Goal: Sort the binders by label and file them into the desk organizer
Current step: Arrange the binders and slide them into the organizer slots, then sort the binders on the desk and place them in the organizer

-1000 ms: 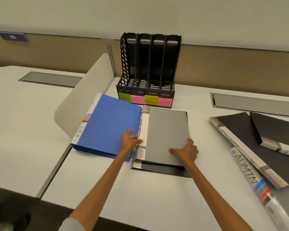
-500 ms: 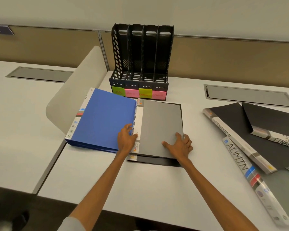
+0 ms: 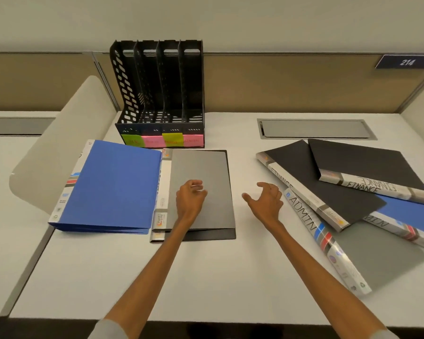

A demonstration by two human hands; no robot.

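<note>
A black desk organizer with several empty slots and coloured sticky labels stands at the back of the desk. In front of it a blue binder lies beside a grey binder stacked on a black one. My left hand hovers over the grey binder with fingers loosely curled, holding nothing. My right hand is open above the bare desk to its right. On the right lie a black FINANCE binder, another FINANCE binder, a grey ADMIN binder and a blue binder.
A pale curved divider panel rises at the desk's left edge. A grey cable hatch is set into the desk at the back right. A tan partition with a sign reading 214 runs behind.
Both hands have come off the grey binder: the left lifted and shifted right over its cover, the right moved right onto open desk. The camera view has swung to the right.
</note>
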